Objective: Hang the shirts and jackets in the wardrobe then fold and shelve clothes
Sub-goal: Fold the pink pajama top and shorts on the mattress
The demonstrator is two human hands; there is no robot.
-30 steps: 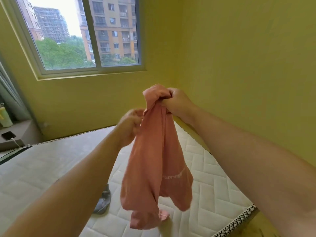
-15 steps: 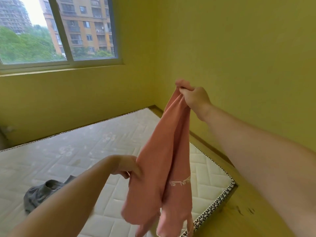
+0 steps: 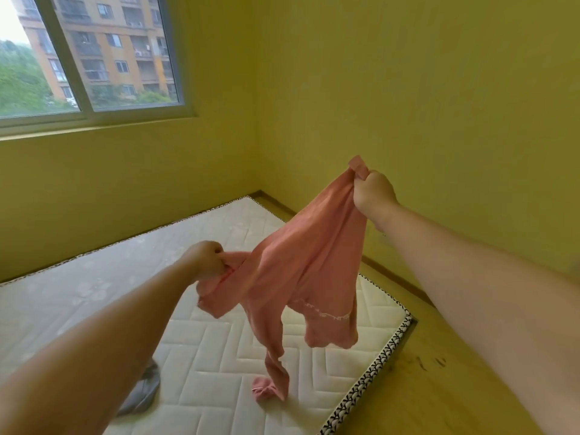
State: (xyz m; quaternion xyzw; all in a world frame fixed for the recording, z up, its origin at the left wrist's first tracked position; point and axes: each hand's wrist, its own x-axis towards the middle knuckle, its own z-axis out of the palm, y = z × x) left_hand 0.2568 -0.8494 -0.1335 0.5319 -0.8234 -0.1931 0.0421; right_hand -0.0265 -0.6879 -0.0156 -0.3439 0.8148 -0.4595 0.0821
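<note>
A pink long-sleeved shirt [image 3: 301, 277] with small white lettering hangs in the air above the mattress [image 3: 219, 346]. My right hand [image 3: 373, 193] grips one end of it, held high near the right wall. My left hand [image 3: 207, 262] grips another part lower and to the left, so the cloth stretches slantwise between them. One sleeve dangles down and its cuff touches the mattress. A grey garment [image 3: 142, 394] lies on the mattress, partly hidden behind my left forearm.
The quilted white mattress lies on a wooden floor [image 3: 439, 387] in the corner of a yellow-walled room. A window [image 3: 91, 58] is set in the far wall at upper left. A strip of floor runs between the mattress and the right wall.
My hands have drawn apart, the right staying high, the left pulling out to the left. The shirt, bunched and hanging before, now spreads between them, with a sleeve reaching the mattress.
</note>
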